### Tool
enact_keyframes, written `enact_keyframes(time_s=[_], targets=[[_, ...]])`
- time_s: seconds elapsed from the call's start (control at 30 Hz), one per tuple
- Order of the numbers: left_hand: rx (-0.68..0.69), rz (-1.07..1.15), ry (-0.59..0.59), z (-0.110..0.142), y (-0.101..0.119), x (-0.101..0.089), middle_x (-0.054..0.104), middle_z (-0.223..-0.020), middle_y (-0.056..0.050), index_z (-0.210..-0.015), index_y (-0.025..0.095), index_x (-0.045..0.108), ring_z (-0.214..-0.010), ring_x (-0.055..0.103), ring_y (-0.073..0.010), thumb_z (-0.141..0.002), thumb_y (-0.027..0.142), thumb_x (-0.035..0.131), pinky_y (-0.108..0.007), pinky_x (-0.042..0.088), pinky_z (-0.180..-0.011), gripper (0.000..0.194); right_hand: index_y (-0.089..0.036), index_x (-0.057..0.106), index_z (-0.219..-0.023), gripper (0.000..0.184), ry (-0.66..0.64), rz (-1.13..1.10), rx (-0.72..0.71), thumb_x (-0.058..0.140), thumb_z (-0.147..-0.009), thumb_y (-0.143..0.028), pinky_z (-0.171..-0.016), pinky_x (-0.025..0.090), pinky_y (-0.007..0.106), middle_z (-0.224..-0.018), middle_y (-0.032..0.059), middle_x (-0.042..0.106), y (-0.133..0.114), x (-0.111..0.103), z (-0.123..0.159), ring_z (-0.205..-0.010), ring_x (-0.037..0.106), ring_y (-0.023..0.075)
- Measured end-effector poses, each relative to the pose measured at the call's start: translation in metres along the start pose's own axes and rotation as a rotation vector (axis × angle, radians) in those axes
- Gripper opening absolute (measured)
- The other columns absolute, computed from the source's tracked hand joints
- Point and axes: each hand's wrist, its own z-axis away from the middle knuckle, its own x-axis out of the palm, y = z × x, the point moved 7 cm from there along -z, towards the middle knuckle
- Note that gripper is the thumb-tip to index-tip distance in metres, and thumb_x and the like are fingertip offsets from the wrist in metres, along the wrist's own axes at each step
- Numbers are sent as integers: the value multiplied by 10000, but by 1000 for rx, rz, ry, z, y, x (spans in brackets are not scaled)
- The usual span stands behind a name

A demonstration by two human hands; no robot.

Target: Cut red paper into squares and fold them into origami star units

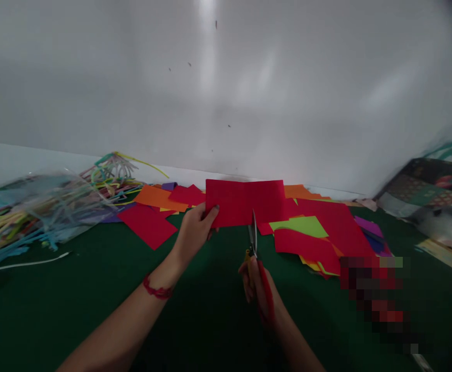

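A red sheet of paper (233, 199) is held up in front of me, with a faint crease down its middle. My left hand (200, 225) pinches its lower left corner, thumb on the near face. My right hand (254, 281) grips a pair of scissors (253, 243) with red and yellow handles. The blades point up at the sheet's lower edge near the crease, one blade in front of the paper. Whether a cut runs into the sheet is too fine to see. A red woven bracelet (156, 288) circles my left wrist.
Red, orange and lime green paper pieces (299, 226) lie on the green table (105, 289) behind and right of the scissors. Colourful pipe cleaners (113, 170) and a clear plastic bag (66, 191) are at left, near a white cable (28, 263). Patterned bags (431, 181) stand at right.
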Motion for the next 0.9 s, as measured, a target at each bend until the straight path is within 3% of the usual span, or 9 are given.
enact_keyframes(time_s=[0.47,0.9], targets=[[16,-37,-30,3,2,4,508,-422,34,-652,169,562,-321,417,-75,-800,357,525,-174,291,-330,242,-175,548,-742,516,-50,-14,0,359,-789,-652,-361,319,211,-576,-42,391,7,-5,-6,-380,320,55],[37,-67,-36,4,5,5,514,-438,30,-669,156,570,-336,427,-80,-809,367,504,-169,297,-330,261,-165,530,-716,541,-18,6,14,377,-758,-682,-351,307,195,-548,-53,375,-2,-2,0,-372,307,47]])
